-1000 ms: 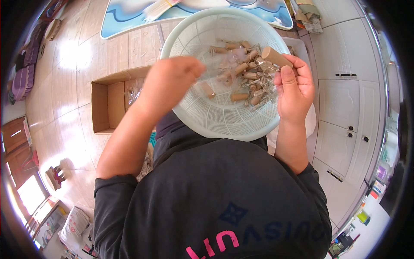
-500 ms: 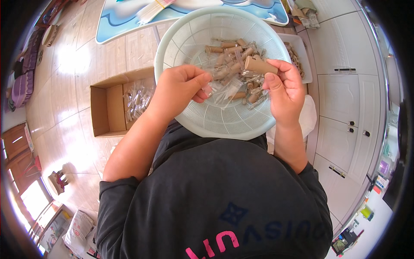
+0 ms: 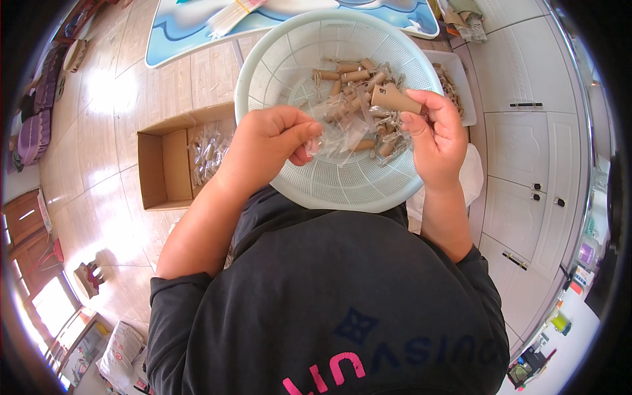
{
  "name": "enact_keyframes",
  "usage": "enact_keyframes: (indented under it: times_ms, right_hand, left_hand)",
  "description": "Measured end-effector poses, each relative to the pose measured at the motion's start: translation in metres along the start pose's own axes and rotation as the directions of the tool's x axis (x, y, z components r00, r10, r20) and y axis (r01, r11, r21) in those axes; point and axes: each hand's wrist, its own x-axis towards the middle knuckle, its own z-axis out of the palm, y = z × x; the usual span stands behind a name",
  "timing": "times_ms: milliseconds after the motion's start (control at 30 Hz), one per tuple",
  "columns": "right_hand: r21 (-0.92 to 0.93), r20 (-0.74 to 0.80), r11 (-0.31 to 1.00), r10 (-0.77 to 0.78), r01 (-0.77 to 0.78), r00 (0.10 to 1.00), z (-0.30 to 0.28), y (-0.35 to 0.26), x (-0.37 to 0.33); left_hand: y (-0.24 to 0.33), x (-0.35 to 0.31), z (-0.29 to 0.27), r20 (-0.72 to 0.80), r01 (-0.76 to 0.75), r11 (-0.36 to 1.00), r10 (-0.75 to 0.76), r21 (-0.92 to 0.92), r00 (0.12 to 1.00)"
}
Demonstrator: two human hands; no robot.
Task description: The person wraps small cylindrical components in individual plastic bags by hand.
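A brown cardboard tube (image 3: pixel 395 99), slightly tapered with a small dark hole near its end, is gripped between the thumb and fingers of my right hand (image 3: pixel 436 135). My left hand (image 3: pixel 280 137) pinches a clear plastic bag (image 3: pixel 336 131) by its edge. Both hands are over a pale green mesh basket (image 3: pixel 283 59) resting at my lap. Several more brown tubes (image 3: pixel 355 76) with thin strings or wires lie heaped in the basket, partly hidden by the bag and my right hand.
On the left stands an open cardboard box (image 3: pixel 153 168) with several filled clear bags (image 3: pixel 209 150). A blue-and-white table (image 3: pixel 191 36) carries a bundle of clear sleeves (image 3: pixel 230 16) beyond the basket. Right of it, a white tray (image 3: pixel 469 99) holds more small pieces. White cabinets (image 3: pixel 517 151) line the right side.
The tube in my right hand has turned slightly, so its small dark hole now shows. My left hand and the bag have shifted only a little.
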Motion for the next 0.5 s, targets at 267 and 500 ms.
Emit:
enact_keyframes:
  times_ms: [267,500]
  right_hand:
    - [-0.013,0.029,0.999,0.04,-0.039,0.999,0.0028,0.0019,-0.005]
    - [0.019,0.039,0.997,0.069,-0.069,0.997,0.0063,-0.0009,-0.0066]
  left_hand:
    - [-0.0066,-0.0011,0.004,-0.087,-0.19,0.969,0.205,0.155,0.975]
    - [-0.0043,0.0013,0.0035,-0.106,-0.238,0.498,0.568,0.834,0.816]
